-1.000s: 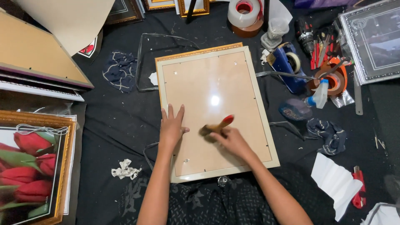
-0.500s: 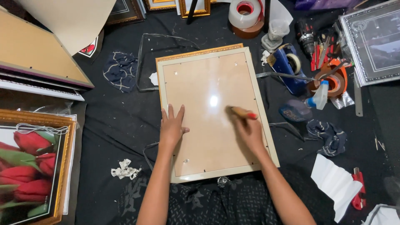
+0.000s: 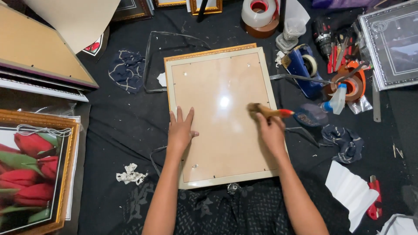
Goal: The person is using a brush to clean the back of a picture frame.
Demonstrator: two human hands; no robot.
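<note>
Black cloth under cluttered frames; left hand flat, right fingers gripping brush.

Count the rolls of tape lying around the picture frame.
3: a clear roll at top centre, one in the blue dispenser right of the frame, and a brown roll further right. Others may hide in the clutter.

frame: cream rim, tan board | brush: red-tipped handle | cloth: navy, cracked pattern
</note>
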